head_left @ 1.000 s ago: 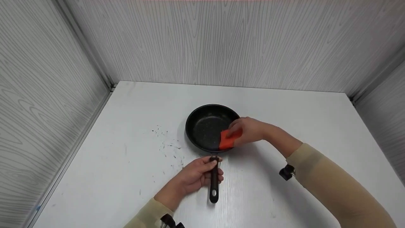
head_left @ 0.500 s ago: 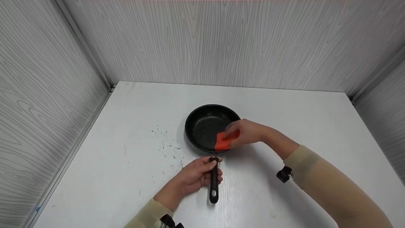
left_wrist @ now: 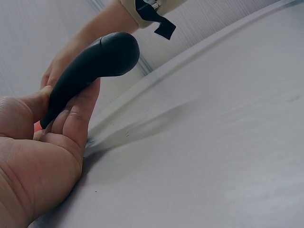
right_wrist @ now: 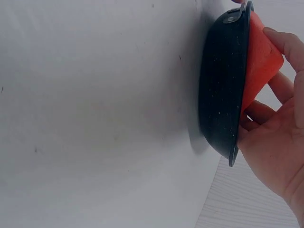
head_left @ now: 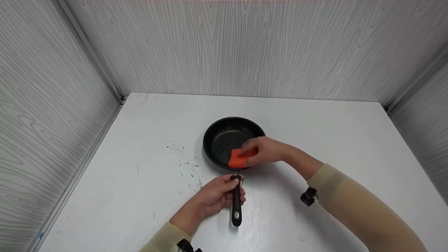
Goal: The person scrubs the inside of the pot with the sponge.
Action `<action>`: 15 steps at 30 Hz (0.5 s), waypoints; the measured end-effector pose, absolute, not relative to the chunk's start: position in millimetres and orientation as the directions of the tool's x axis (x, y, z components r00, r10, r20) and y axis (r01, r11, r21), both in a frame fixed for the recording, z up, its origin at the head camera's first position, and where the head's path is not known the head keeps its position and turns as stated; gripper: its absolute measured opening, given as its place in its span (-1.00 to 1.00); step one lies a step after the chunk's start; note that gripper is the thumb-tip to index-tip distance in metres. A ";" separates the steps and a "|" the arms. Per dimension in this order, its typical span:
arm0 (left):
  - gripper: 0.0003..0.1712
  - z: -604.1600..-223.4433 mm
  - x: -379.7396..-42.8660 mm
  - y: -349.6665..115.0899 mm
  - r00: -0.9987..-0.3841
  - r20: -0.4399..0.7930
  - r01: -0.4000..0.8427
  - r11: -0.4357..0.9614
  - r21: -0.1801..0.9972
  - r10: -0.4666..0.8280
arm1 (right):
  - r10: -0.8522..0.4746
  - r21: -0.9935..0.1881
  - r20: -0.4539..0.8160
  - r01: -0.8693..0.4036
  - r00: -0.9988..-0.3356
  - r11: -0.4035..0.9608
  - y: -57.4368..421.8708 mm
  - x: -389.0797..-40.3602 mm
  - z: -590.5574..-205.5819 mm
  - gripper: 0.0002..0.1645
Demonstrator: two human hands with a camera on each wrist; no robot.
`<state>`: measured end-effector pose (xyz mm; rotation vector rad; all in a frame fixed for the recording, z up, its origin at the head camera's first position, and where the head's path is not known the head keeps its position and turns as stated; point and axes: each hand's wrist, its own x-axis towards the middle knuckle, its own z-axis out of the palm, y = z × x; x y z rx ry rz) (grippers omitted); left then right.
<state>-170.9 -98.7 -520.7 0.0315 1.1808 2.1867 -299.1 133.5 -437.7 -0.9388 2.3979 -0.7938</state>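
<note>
A black frying pan (head_left: 224, 140) sits mid-table, its handle (head_left: 237, 210) pointing toward me. My left hand (head_left: 215, 196) grips that handle near the pan, thumb on top and fingers curled beneath; the left wrist view shows the handle's rounded end (left_wrist: 118, 53) standing free of the palm. In my right hand (head_left: 267, 150) is an orange-red sponge (head_left: 236, 160), pinched between thumb and fingers against the pan's inner wall on the handle side. From the right wrist view, the sponge (right_wrist: 260, 61) rises above the rim, and some fingertips are hidden inside the pan.
Dark crumbs and smears (head_left: 187, 164) are scattered on the white table (head_left: 157, 122) left of the pan. Pale wood-grain panels (head_left: 224, 49) enclose the table at the back and both sides. Each sleeve carries a small black clip (head_left: 308, 196).
My right hand has slid the sponge leftward along the pan's near inner wall, toward the handle joint. The left hand keeps its grip on the handle, and the pan stays nearly in place.
</note>
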 end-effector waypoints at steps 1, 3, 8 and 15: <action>-0.62 -521.3 -170.5 -98.8 -0.792 -0.269 -0.526 -0.389 0.756 0.549 | -0.722 -0.655 -0.183 -0.464 -0.668 0.596 132.1 -298.5 -438.9 -0.53; -0.60 -521.8 -169.8 -98.8 -0.790 -0.265 -0.527 -0.391 0.755 0.552 | -0.731 -0.667 -0.169 -0.469 -0.661 0.579 129.5 -297.5 -441.2 -0.53; -0.57 -522.1 -170.1 -99.2 -0.789 -0.266 -0.527 -0.389 0.756 0.554 | -0.724 -0.682 -0.156 -0.457 -0.671 0.571 123.7 -296.4 -445.5 -0.53; -0.53 -520.8 -170.3 -100.8 -0.785 -0.267 -0.532 -0.387 0.753 0.559 | -0.727 -0.678 -0.140 -0.470 -0.672 0.565 113.4 -297.2 -448.9 -0.52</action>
